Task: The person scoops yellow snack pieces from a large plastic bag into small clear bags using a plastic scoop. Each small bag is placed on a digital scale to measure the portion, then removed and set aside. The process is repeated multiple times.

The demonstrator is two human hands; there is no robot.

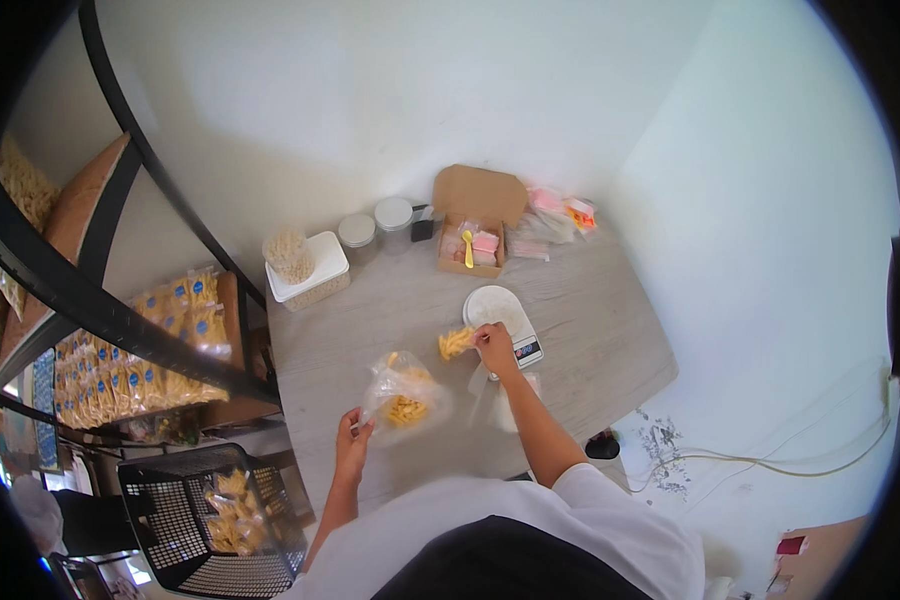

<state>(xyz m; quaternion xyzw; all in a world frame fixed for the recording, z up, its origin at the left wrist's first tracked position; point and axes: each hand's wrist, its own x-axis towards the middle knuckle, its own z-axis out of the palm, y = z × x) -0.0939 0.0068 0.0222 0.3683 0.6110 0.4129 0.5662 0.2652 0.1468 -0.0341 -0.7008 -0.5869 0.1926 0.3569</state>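
My left hand [352, 442] pinches the near-left edge of a large clear plastic bag [409, 394]. Yellow stick-shaped snacks [406, 411] lie inside it, and the bag rests on the table. In my right hand [495, 349] is a small packet of yellow snacks [456, 343], gripped at one end and tilted to the left. That hand is over the near part of a white digital kitchen scale [493, 307], whose round plate bears no packet. Beside my right forearm lies a stack of clear plastic bags [517, 405], partly hidden.
Along the wall stand a lidded plastic tub [322, 259], a jar of pale snacks [289, 255], white-lidded jars [357, 230] and an open cardboard box [471, 266] holding a yellow spoon [468, 250]. Left are a shelf of filled packets [142, 375] and a black crate [195, 517] with several packets.
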